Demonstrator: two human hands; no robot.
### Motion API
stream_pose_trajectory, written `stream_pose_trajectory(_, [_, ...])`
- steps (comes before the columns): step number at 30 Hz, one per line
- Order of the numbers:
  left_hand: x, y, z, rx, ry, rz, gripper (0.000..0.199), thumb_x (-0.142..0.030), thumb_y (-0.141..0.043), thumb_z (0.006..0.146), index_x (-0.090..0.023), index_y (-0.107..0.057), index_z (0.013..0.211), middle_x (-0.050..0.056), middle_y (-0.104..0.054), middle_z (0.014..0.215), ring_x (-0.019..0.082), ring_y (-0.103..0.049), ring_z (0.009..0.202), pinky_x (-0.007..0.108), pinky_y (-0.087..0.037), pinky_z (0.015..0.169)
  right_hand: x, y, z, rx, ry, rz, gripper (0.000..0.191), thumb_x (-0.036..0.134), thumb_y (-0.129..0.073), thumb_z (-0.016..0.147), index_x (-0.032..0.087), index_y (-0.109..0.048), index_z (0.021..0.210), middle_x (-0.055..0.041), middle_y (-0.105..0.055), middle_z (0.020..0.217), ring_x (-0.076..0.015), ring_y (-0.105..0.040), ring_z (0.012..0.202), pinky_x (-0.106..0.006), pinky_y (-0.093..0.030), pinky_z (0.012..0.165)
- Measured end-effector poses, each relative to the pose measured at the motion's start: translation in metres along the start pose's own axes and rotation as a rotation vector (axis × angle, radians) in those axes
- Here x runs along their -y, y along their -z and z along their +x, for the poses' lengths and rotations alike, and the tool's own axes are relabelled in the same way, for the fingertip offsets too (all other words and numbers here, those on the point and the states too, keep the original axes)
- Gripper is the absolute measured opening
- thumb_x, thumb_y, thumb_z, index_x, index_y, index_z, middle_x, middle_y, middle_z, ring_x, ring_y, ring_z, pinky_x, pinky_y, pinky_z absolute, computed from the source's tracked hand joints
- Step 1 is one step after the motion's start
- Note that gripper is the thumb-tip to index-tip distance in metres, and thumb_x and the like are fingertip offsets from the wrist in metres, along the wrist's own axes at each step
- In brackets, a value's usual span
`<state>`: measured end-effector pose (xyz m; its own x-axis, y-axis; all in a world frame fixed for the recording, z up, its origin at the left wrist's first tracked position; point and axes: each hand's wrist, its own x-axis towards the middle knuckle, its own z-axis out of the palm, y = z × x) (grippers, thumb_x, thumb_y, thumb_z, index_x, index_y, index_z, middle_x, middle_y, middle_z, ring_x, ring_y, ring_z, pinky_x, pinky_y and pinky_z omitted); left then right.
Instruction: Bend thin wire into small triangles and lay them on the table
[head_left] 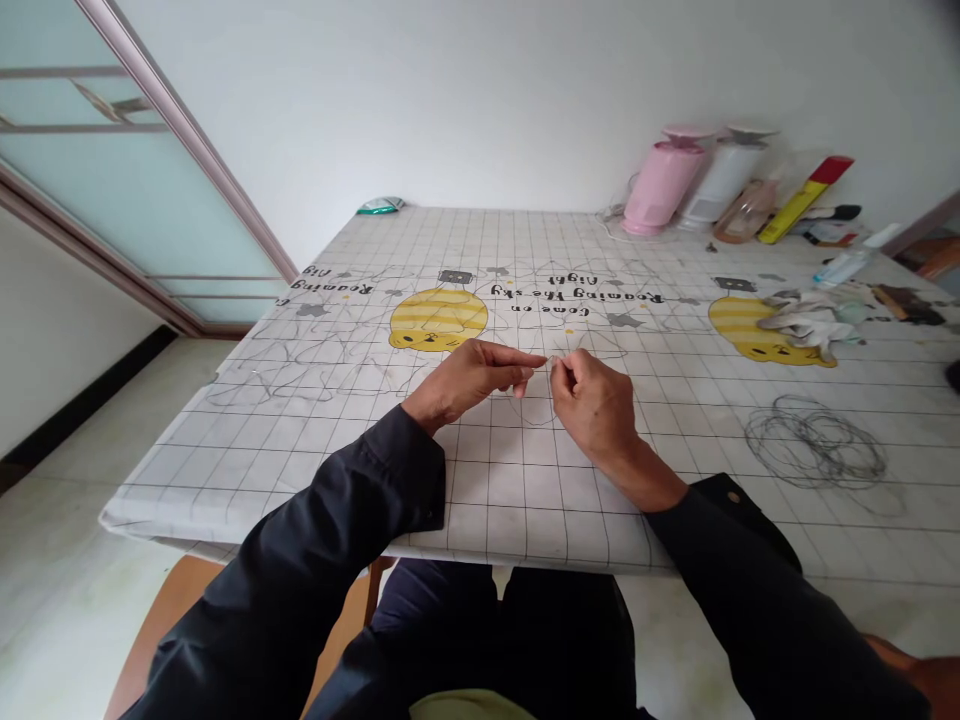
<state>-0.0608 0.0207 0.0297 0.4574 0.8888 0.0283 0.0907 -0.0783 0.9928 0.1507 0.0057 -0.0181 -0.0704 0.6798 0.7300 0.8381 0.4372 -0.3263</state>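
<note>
Over the middle of the table, my left hand [476, 381] pinches thumb against forefinger, and its fingertips almost meet those of my right hand [600, 402]. The right fingers are curled and pressed together. Between them is a bit of thin grey thread [541, 424], which hangs in a fine loop just below the hands. More of this loose thread [300, 368] lies in wide tangled loops to the left and beyond. A tangled coil of dark thread [814, 443] rests to the right of my right forearm.
The checked tablecloth [487, 490] covers the table. A crumpled white glove or cloth [806, 318] lies on the right. At the back stand a pink device [664, 188], a white device [724, 182], a bottle [742, 215] and a yellow box [801, 208]. A green packet [381, 205] lies far left.
</note>
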Motion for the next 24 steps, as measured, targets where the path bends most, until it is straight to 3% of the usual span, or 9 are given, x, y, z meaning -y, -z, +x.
stream_pose_trajectory(12, [-0.002,0.013,0.002,0.062,-0.011,0.056,0.027,-0.028,-0.073,0.091,-0.026,-0.091,0.112,0.001,-0.071,0.072,0.018,-0.063,0.077,0.038,-0.052,0.087,0.003,-0.001,-0.002,0.000,-0.027,0.007,0.037,0.030,-0.053,0.106,0.026,-0.036,0.073,0.0034,-0.047,0.058,-0.0131,-0.037,0.051,-0.033,-0.025,0.054])
stream_pose_trajectory(24, [-0.005,0.019,0.004,0.002,0.009,0.068,0.019,-0.035,-0.080,0.088,-0.021,-0.089,0.098,0.005,-0.075,0.075,0.019,-0.067,0.074,0.035,-0.053,0.076,-0.001,0.004,0.002,-0.029,-0.038,0.052,0.036,0.029,-0.055,0.103,0.026,-0.038,0.072,0.0045,-0.047,0.055,-0.0121,-0.037,0.049,-0.031,-0.027,0.052])
